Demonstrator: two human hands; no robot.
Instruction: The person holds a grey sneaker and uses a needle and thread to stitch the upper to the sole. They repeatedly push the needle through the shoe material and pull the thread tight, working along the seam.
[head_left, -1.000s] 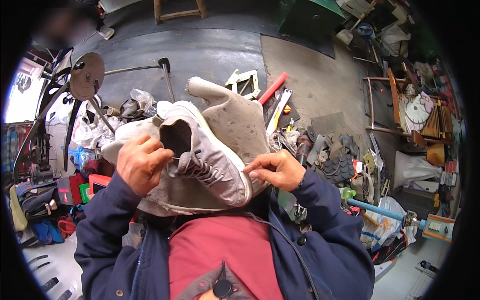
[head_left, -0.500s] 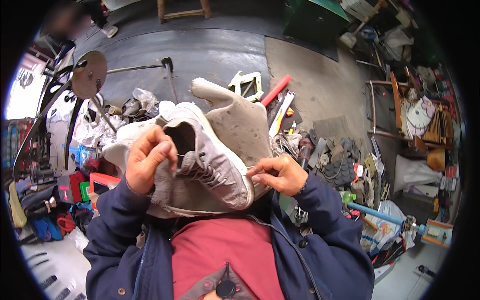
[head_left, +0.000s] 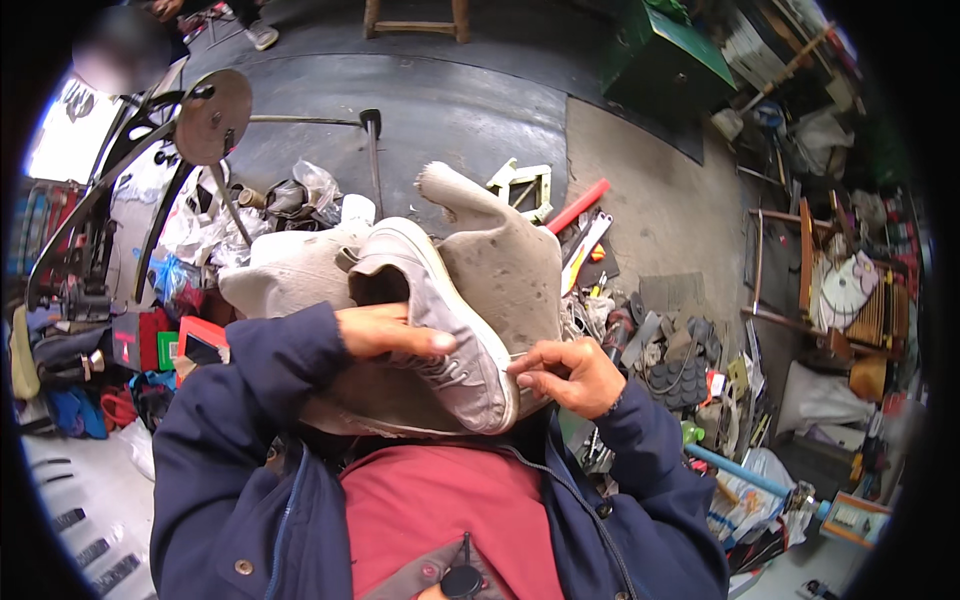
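Observation:
A lavender-grey sneaker with a white sole and pale laces lies toe toward me on a worn grey-beige pad over my lap. My left hand lies across the shoe near its opening and tongue, thumb stretched out, its other fingers mostly hidden. My right hand has its thumb and index finger bent close together at the right side of the shoe near the toe; whatever they grip is too small to make out.
Metal stands with round plates rise at the left. Plastic bags, tools, a red bar and scraps surround the pad. Wooden chairs stand right, a green box and stool beyond. A person's foot shows at top left.
My left hand has swung from left of the shoe rightward across it. My right hand stays by the toe. The view has shifted, so the scene sits slightly right in the picture.

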